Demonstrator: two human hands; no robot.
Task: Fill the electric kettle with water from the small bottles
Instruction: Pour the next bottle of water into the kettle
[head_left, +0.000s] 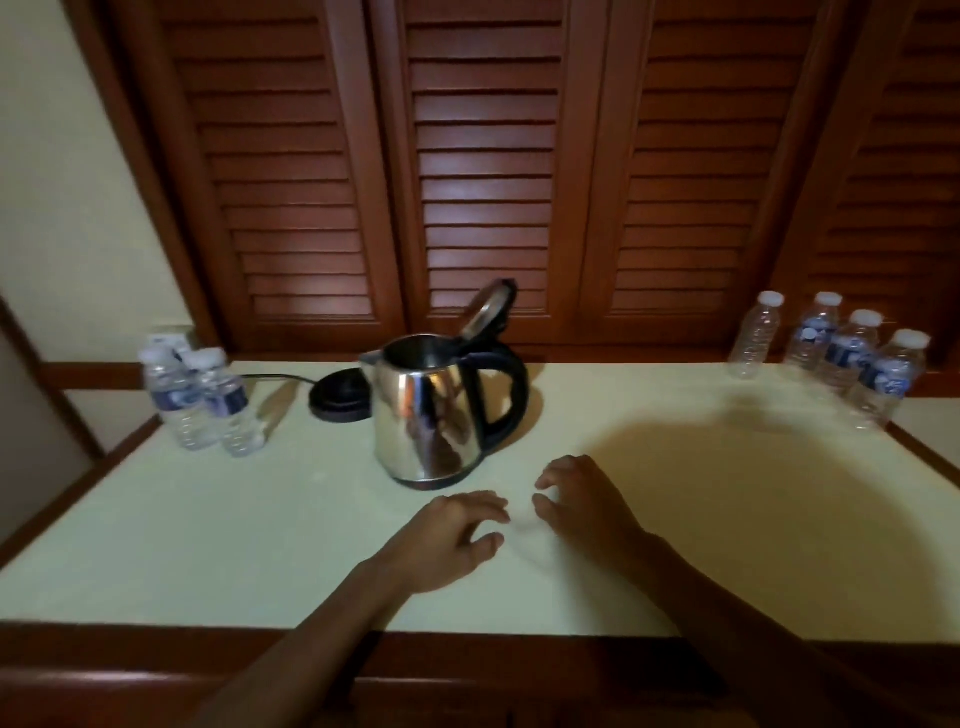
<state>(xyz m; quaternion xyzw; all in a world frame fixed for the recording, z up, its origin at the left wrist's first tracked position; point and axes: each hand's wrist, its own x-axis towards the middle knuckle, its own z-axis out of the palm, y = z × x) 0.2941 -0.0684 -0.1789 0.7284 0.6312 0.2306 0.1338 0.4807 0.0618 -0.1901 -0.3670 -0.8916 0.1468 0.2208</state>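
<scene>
The kettle (431, 415) is polished steel with a black handle on its right side and a short spout on its left. It stands upright near the middle of the pale tabletop (208, 545), off its base, and its lid (491, 306) is tipped up and back so the mouth is uncovered. The inside looks dark; whether any water is in it cannot be told.

The round black base (340, 397) lies just behind and left of the kettle, with a black cord (275, 378) running left from it. Two small bottles (200, 400) with white caps and blue labels stand side by side at the left back corner, both seeming to hold clear water. At the right back edge stand four more bottles (852, 358), all capped; the leftmost one (753, 335) has no label. How full they are is hard to tell. A light wooden stick-like thing (278, 408), blurred, lies between the left bottles and the base.

The left hand (452, 540) and the right hand (582, 504) rest on the tabletop just in front of the kettle, close together but apart, fingers loosely spread, gripping nothing. Brown slatted doors (483, 156) rise behind the table.
</scene>
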